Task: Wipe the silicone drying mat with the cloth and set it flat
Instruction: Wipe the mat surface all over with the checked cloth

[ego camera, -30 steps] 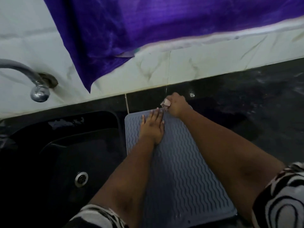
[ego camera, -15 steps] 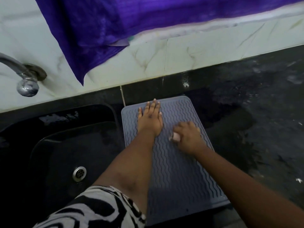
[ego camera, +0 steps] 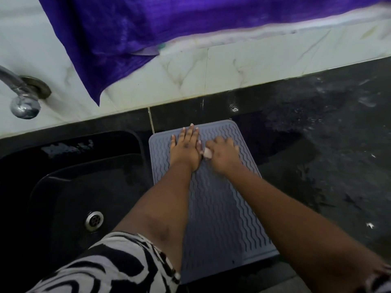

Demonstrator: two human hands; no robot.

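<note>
A grey silicone drying mat with a wavy ribbed surface lies flat on the dark counter, just right of the sink. My left hand presses flat on the mat's far part, fingers straight and pointing to the wall. My right hand sits right beside it on the mat, fingers curled round a small pale cloth. Only a small bunched bit of the cloth shows between the two hands; the rest is hidden in my fist.
A black sink with a metal drain lies left of the mat. A chrome tap juts from the marble wall at the left. A purple cloth hangs over the wall above. The wet dark counter stretches to the right.
My right hand went from the mat's far edge towards me, then back up the mat beside my left hand. The left hand stayed pressed on the mat.
</note>
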